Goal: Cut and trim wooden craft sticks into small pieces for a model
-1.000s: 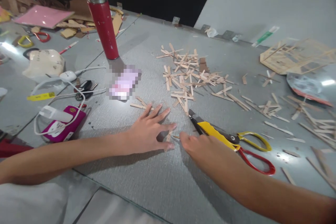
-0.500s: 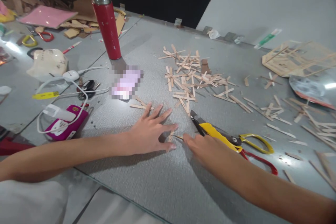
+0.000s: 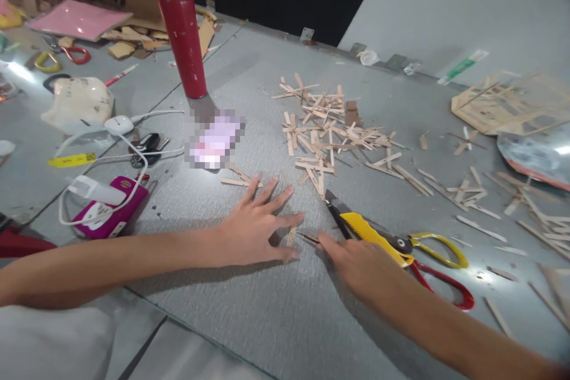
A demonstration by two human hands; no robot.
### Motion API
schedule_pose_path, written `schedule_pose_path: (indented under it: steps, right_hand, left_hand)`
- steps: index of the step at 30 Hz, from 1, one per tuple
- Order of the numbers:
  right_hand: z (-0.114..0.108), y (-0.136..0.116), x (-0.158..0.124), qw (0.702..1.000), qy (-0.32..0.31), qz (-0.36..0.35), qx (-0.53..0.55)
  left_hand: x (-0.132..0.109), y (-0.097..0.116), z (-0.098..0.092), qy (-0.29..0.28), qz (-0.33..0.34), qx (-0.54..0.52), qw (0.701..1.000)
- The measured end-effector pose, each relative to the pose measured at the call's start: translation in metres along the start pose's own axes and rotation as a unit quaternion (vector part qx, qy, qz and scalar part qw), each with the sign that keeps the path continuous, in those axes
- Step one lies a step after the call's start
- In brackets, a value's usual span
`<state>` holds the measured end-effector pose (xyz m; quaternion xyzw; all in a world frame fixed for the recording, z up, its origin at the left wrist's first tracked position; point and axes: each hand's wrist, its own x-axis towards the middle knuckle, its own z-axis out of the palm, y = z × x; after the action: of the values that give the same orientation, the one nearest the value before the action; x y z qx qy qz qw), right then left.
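My left hand (image 3: 256, 227) lies flat on the grey table (image 3: 276, 309), fingers spread, pressing down a small wooden stick piece (image 3: 291, 236) between thumb and forefinger. My right hand (image 3: 356, 261) is closed around a thin tool (image 3: 309, 238) whose tip touches the table next to that stick piece. A yellow utility knife (image 3: 363, 225) lies just right of my right hand, beside scissors (image 3: 439, 261) with one yellow and one red handle. A heap of cut wooden sticks (image 3: 327, 130) lies beyond the hands.
A red flask (image 3: 184, 35) stands at the back left. Left of the hands are a pink power bank with white cable (image 3: 107, 211), keys (image 3: 146, 148) and a blurred patch (image 3: 214, 139). A stick-built frame (image 3: 507, 104) and loose sticks (image 3: 481, 202) lie right.
Both hands stay nearly where they were; my right hand has drawn back slightly to the right with the thin tool. The camera has shifted a little.
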<state>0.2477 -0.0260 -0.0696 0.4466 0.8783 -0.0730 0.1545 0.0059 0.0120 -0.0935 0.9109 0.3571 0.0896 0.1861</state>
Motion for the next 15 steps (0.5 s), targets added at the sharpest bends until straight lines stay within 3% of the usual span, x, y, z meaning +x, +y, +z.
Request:
schedule_pose_path:
  steps: [5,12,15]
  right_hand:
    - [-0.002,-0.002,-0.003,1.000,-0.002,0.000,0.024]
    - [-0.014,-0.009,0.003,0.996,-0.067,-0.008,-0.053]
    - [-0.013,-0.009,0.004,0.996,-0.062,-0.013,-0.065]
  left_hand:
    - [0.000,-0.002,0.002,-0.001,-0.003,-0.004,1.000]
    - [-0.001,-0.002,0.004,0.001,-0.002,0.013,1.000]
    - [-0.001,-0.002,0.005,0.005,-0.001,0.012,1.000]
